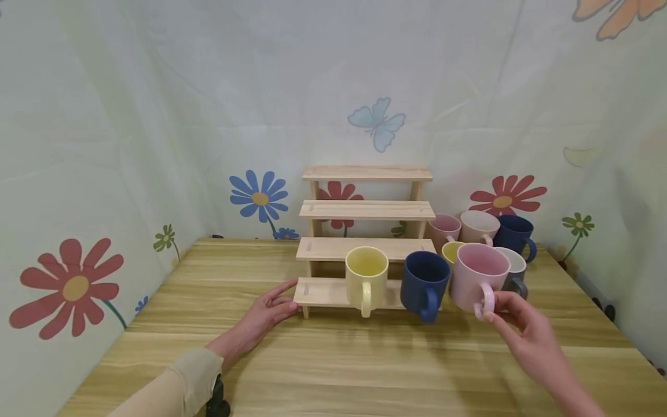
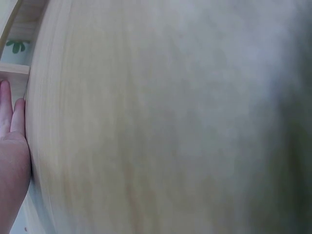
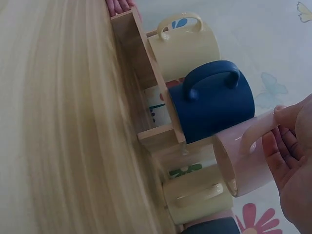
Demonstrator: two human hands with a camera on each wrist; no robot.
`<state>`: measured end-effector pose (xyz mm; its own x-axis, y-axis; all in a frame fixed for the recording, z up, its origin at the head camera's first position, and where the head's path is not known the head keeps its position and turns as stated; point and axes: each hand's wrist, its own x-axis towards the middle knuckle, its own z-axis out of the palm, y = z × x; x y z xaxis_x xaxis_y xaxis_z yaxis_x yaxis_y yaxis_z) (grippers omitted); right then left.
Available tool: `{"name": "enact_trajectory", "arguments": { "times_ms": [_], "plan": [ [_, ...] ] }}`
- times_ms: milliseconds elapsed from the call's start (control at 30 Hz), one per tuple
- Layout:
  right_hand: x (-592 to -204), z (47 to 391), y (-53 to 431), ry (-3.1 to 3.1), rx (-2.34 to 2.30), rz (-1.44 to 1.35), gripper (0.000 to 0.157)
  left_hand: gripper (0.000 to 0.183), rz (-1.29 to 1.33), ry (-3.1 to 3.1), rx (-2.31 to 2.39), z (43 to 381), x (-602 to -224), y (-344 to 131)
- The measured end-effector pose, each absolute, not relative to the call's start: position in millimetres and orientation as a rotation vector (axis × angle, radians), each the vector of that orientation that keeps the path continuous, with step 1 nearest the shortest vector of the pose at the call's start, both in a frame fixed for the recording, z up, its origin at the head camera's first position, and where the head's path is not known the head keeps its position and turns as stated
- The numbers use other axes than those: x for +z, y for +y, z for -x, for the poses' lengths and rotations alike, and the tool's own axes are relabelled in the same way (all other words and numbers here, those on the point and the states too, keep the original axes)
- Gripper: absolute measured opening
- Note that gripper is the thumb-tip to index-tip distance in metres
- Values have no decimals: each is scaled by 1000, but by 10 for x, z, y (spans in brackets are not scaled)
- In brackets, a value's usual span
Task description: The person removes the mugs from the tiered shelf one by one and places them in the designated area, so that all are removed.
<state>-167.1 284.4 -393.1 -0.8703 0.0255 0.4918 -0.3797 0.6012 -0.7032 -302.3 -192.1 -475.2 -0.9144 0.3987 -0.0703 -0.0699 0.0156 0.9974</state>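
In the head view my right hand [image 1: 526,336] pinches the handle of a pink mug [image 1: 471,284] between thumb and fingers. The mug is held off the table, at the right end of the lowest step of a wooden stepped shelf [image 1: 365,248]. On that step stand a yellow mug [image 1: 365,281] and a navy blue mug [image 1: 419,284], both with handles facing me. The right wrist view shows the pink mug's body [image 3: 251,168] close against the navy one. My left hand [image 1: 260,318] touches the left end of the lowest step, its fingers [image 2: 18,117] extended.
Behind the pink mug, at the shelf's right, several mugs stand on the wood-grain table [image 1: 333,370]: another pink mug [image 1: 444,227], a pale mug [image 1: 478,225], another navy mug [image 1: 513,234], a partly hidden yellow mug [image 1: 451,250] and a grey one [image 1: 517,267]. A flower-printed cloth [image 1: 260,87] hangs behind.
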Motion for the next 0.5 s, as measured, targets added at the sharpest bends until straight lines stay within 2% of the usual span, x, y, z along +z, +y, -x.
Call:
{"name": "enact_trajectory", "arguments": {
  "times_ms": [267,500],
  "plan": [
    [-4090,1658,2890,-2451,1186,-257,18,68,-342,1975,1952,3028,-4755,-1921],
    [-4267,1670,2896,-2373,1237,-361,18,68,-376,1969,1953,3050,-4771,-1915]
  ]
}}
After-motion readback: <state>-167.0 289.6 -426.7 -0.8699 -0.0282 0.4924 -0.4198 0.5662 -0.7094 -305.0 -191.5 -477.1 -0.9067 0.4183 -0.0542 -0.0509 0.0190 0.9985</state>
